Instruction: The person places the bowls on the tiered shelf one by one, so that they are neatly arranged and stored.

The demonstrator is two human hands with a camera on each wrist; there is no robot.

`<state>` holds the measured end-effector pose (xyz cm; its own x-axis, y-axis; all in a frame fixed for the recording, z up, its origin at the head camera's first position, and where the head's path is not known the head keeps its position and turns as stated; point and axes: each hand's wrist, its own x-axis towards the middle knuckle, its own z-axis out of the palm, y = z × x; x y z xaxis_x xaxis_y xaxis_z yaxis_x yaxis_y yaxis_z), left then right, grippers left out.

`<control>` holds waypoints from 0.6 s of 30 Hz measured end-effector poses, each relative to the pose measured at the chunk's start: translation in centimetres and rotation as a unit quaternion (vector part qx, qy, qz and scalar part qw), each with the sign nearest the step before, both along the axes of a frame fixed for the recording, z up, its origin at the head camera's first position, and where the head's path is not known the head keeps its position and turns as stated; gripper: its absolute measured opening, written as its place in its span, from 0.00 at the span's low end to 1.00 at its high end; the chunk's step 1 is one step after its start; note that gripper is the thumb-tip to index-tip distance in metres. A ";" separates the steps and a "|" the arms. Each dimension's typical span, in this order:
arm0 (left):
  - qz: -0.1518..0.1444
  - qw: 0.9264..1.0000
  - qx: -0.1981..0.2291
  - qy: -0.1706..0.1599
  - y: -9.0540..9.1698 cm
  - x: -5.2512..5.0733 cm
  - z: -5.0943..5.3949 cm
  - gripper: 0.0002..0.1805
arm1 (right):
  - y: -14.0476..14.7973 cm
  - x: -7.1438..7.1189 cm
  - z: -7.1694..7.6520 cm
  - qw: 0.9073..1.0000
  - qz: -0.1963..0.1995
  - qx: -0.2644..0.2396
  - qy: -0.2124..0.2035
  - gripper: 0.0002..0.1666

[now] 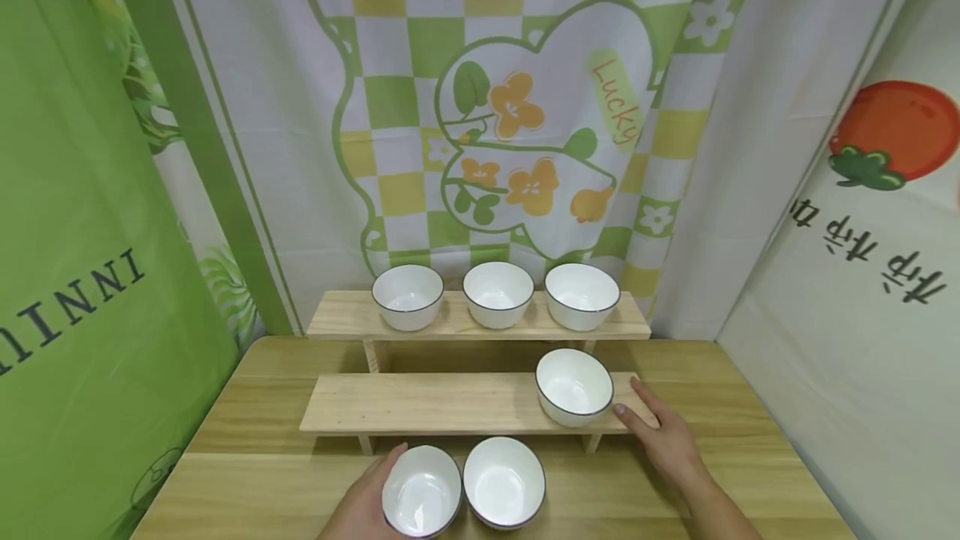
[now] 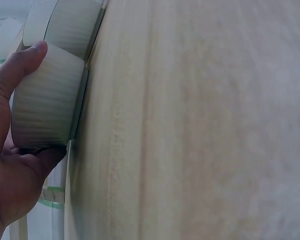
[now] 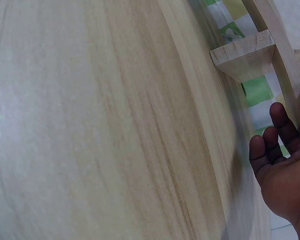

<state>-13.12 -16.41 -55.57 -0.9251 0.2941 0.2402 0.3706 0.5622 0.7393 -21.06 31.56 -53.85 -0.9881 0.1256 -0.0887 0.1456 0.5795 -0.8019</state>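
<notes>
A white bowl [image 1: 422, 492] with a dark rim stands upright at the front left of the table. My left hand [image 1: 367, 498] grips it by its side; in the left wrist view the thumb [image 2: 32, 57] lies along the bowl's wall [image 2: 50, 100]. Touching or nearly touching it on the right is a second white bowl [image 1: 504, 482]. On the lower shelf's right part sits another white bowl [image 1: 574, 390]. My right hand [image 1: 671, 440] is just right of that bowl, thumb and forefinger spread over the shelf end; its other fingers [image 3: 257, 147] hang loosely below the board.
Three white bowls, left [image 1: 407, 298], middle [image 1: 498, 296] and right [image 1: 582, 298], line the upper wooden shelf [image 1: 341, 319]. The lower shelf [image 1: 420, 402] stands before it on the wooden table [image 1: 247, 440]. A patterned curtain [image 1: 420, 148] hangs close behind; cloths flank both sides.
</notes>
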 end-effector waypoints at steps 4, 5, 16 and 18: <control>0.011 1.000 0.003 -0.026 0.1 0.1 0.6 0.67 | 0.0 0.0 0.0 1.000 0.001 0.005 0.001 0.53; 0.013 0.999 0.005 -0.033 0.1 0.1 0.8 0.67 | 0.0 0.0 0.1 1.000 0.002 0.004 0.002 0.53; 0.011 0.995 0.052 -0.080 0.6 -0.1 3.7 0.68 | -0.1 0.1 0.2 1.000 0.004 -0.004 0.003 0.52; 0.019 0.996 0.041 -0.080 0.7 -0.1 4.3 0.68 | 0.0 0.1 0.1 1.000 0.003 -0.006 0.003 0.52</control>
<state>-13.18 -15.68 -51.31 -0.9637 0.2428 0.1111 0.2242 0.5100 0.8305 -20.92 31.52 -53.74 -0.9894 0.1187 -0.0840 0.1372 0.5705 -0.8098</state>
